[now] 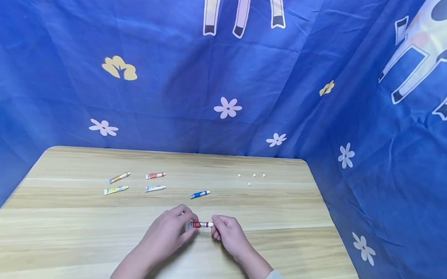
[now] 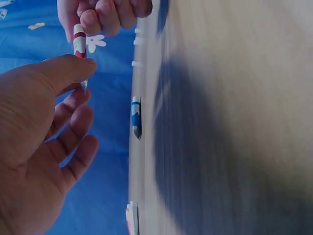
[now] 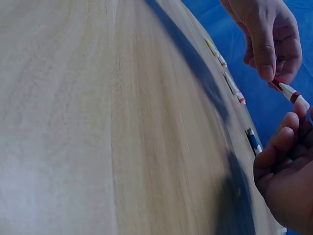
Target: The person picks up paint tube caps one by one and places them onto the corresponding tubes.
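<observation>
Between my two hands, over the front middle of the table, is a small dark red paint tube (image 1: 202,224) with a white cap. My left hand (image 1: 170,231) pinches its flat tail end between thumb and forefinger, while the other fingers are loosely bent, as the left wrist view shows. The white cap (image 2: 78,28) points toward my right hand (image 1: 229,235), whose thumb and curled forefinger pinch it. Just beyond the hands lies a blue paint tube (image 1: 200,194) on the wood.
On the table (image 1: 80,242), farther left, lie an orange-brown tube (image 1: 120,178), a yellow tube (image 1: 116,190), a red tube (image 1: 155,175) and a white tube (image 1: 155,188). Several tiny white pieces (image 1: 249,184) lie at the back right. A blue patterned cloth (image 1: 190,94) hangs behind.
</observation>
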A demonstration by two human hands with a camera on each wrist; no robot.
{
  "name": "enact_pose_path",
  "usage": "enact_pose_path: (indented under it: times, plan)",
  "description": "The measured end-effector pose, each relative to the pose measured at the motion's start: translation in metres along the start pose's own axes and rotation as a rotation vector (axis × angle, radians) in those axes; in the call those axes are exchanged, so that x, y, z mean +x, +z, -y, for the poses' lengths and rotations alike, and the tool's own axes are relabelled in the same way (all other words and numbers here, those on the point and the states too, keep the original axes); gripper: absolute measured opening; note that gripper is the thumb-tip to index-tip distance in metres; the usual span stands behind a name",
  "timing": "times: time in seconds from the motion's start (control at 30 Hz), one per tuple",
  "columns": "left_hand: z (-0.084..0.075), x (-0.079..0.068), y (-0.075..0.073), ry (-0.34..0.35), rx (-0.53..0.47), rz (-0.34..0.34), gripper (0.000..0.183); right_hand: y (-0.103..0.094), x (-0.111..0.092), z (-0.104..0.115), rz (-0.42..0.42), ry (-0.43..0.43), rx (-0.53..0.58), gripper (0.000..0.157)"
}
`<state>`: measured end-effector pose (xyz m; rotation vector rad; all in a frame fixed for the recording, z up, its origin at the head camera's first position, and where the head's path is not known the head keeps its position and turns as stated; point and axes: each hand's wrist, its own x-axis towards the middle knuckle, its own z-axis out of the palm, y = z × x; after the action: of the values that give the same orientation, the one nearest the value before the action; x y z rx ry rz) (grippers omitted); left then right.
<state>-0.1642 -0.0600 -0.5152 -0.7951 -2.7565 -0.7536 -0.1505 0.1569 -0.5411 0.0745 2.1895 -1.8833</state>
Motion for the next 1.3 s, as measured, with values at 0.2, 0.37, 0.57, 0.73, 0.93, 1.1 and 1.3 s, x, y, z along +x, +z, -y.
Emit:
enact_pose_path:
  times: [0.2,0.37,0.57,0.73,0.93,1.1,1.3]
  plan:
    - [0.008,0.009,0.004,-0.045,-0.028,0.027,0.022,-0.008,0.002,0.0,0.056,-0.009,0.009,0.047]
    - [0.015,0.017,0.011,-0.092,-0.048,0.062,0.025,-0.011,0.005,0.001,0.073,-0.033,-0.012,0.039]
    - [0.024,0.025,0.02,-0.131,-0.031,0.092,0.024,-0.017,0.009,0.003,0.038,-0.047,-0.018,0.032]
    - [0.03,0.03,0.025,-0.148,-0.029,0.104,0.021,-0.03,0.013,0.003,0.0,-0.076,-0.035,0.025]
    - [0.034,0.037,0.027,-0.144,-0.02,0.128,0.016,-0.055,0.022,-0.002,-0.075,-0.099,-0.039,0.022]
    - [0.037,0.045,0.03,-0.132,0.02,0.108,0.016,-0.083,0.036,-0.003,-0.16,-0.073,-0.013,0.02]
    - [0.039,0.052,0.033,-0.134,0.022,0.105,0.015,-0.123,0.052,-0.004,-0.288,-0.066,-0.025,0.015]
